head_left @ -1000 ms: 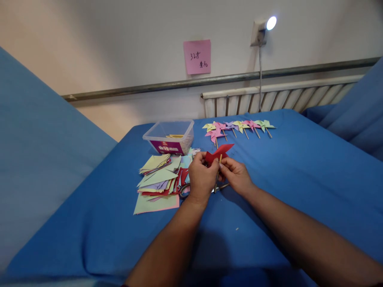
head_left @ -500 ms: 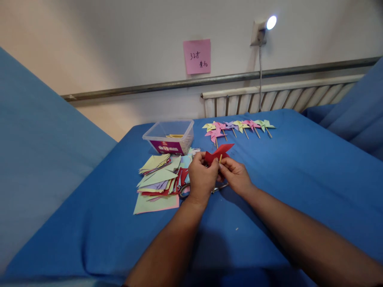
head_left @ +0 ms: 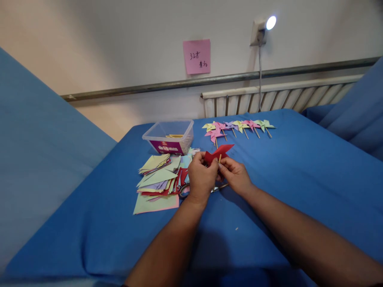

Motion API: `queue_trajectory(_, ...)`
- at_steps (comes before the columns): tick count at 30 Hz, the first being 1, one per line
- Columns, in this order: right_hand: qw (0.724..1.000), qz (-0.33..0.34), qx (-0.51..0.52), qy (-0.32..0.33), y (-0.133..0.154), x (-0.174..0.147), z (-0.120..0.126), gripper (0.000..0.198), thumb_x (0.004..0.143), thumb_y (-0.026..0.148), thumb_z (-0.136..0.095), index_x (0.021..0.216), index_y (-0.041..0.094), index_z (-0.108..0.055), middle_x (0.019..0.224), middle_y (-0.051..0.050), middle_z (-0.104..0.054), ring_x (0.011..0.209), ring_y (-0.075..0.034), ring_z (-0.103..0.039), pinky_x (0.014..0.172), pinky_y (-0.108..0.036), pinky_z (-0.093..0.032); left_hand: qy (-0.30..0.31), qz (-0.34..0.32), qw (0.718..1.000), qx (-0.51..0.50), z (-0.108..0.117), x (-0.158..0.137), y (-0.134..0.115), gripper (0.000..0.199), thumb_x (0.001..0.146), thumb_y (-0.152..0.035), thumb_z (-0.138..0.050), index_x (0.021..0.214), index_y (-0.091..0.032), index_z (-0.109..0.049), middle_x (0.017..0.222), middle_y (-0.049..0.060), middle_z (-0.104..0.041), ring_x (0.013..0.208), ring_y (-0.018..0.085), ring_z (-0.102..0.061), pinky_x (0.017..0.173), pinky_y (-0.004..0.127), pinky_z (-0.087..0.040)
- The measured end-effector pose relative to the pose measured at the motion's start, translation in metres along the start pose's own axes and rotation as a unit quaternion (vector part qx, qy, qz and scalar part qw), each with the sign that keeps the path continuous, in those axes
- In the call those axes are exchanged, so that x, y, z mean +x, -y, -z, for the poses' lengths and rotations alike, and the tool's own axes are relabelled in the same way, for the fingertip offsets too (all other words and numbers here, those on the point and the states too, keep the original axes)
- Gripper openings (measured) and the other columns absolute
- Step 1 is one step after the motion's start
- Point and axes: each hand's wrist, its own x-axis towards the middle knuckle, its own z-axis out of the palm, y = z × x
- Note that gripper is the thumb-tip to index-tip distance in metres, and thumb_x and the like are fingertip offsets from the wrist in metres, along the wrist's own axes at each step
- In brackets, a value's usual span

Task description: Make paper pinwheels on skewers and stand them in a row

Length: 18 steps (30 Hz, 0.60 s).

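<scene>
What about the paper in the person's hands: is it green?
No, the paper at the left hand and right hand is red.

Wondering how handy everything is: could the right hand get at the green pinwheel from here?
Probably yes: only blue cloth shows between the right hand and the near end of the green pinwheel, though the hand looks busy pinching a thin stick by the red paper.

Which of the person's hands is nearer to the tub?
The left. The left hand is nearer to the viewer than the tub and to its right; the right hand is farther right, beyond the left.
</scene>
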Motion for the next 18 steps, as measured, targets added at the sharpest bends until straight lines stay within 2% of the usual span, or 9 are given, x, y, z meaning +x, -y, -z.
queue_trajectory(18,0.998,0.005,-0.055,-0.021,-0.0012,0.0006,0.0013,0.028,0.082,0.047,-0.057,0.075,0.019,-0.060,0.057,0.003,-0.058,0.048,-0.010,-0.054,0.049,-0.022,-0.043,-0.001,-0.012,1.000,0.020,0.0013,0.0004,0.0002,0.013,0.067,-0.024,-0.066,0.075,-0.018,-0.058,0.067,-0.001,-0.063,0.060,0.013,-0.057,0.060,0.023,-0.042)
